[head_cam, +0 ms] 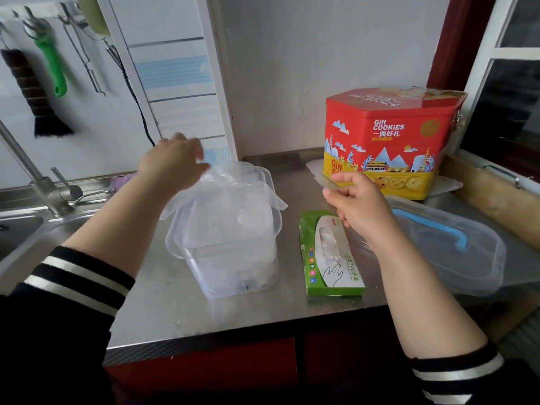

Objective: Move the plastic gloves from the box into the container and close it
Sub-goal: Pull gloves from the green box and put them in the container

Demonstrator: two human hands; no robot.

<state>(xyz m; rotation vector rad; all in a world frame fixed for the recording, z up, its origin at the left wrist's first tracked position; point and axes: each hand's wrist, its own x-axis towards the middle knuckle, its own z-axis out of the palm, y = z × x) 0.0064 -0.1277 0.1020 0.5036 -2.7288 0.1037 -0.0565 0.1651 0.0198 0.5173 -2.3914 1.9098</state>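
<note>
A clear plastic container stands open on the steel counter. A bunch of thin transparent plastic gloves drapes over its rim and into it. My left hand pinches the gloves at their upper left edge, above the container's far corner. The green and white glove box lies flat to the right of the container, with gloves showing in its slot. My right hand hovers above the box's far end with loosely curled fingers, holding nothing. The container's clear lid, with a blue handle, lies at the right.
A red and yellow cookie tin stands at the back right against the wall. A sink with a steel faucet is at the left. Utensils hang on the wall above it. The counter's front edge runs below the container.
</note>
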